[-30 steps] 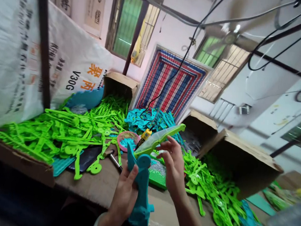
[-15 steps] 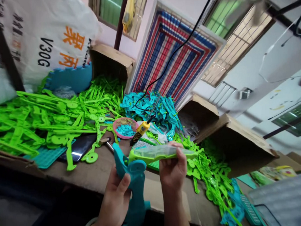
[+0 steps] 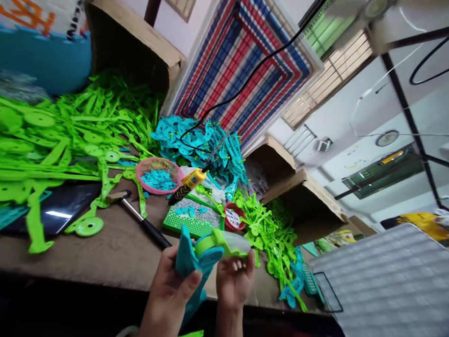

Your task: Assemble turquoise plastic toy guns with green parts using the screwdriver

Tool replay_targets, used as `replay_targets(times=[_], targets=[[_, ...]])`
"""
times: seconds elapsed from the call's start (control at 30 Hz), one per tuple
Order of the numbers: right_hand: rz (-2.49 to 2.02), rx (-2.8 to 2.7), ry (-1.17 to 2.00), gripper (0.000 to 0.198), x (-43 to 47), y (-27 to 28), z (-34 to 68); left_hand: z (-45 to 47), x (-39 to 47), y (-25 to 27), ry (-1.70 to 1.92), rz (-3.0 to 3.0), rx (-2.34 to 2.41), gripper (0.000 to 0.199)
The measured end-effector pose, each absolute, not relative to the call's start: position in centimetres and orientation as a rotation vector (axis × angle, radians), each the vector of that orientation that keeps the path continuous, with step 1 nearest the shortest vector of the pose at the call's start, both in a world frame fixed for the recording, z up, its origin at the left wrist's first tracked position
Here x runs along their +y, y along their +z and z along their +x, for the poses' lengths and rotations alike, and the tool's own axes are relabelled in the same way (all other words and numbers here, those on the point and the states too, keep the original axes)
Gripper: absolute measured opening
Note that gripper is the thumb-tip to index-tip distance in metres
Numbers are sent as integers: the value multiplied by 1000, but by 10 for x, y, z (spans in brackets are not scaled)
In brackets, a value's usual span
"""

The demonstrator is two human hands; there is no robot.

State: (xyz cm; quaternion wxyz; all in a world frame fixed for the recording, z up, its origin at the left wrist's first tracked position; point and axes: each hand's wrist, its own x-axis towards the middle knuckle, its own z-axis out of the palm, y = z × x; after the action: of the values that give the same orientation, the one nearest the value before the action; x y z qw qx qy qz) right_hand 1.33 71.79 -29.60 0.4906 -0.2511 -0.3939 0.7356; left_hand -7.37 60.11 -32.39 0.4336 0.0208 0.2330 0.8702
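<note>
While the left hand [image 3: 169, 287] clamped its fingers around the blue piece [image 3: 209, 259] over the table's [image 3: 111, 255] front edge, the right hand [image 3: 235, 283] had its fingers curled at the end of the green piece [image 3: 225, 242]; whether they pinched it, I could not tell. Both pieces were joined. Farther lay a hammer [image 3: 152, 230], a green tray [image 3: 183, 226] and a pink bowl [image 3: 159, 190]; near the back edge, blue parts [image 3: 225, 158] were heaped.
</note>
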Motion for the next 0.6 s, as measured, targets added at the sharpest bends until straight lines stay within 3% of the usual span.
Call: replay_targets(times=[0.3,0.6], targets=[[-561,-511,2039,38,685,-320,22,-66,597,-333,2169,112,629,52],[-544,-654,2027,34,678,-334,32,-62,595,-331,2166,117,593,53]])
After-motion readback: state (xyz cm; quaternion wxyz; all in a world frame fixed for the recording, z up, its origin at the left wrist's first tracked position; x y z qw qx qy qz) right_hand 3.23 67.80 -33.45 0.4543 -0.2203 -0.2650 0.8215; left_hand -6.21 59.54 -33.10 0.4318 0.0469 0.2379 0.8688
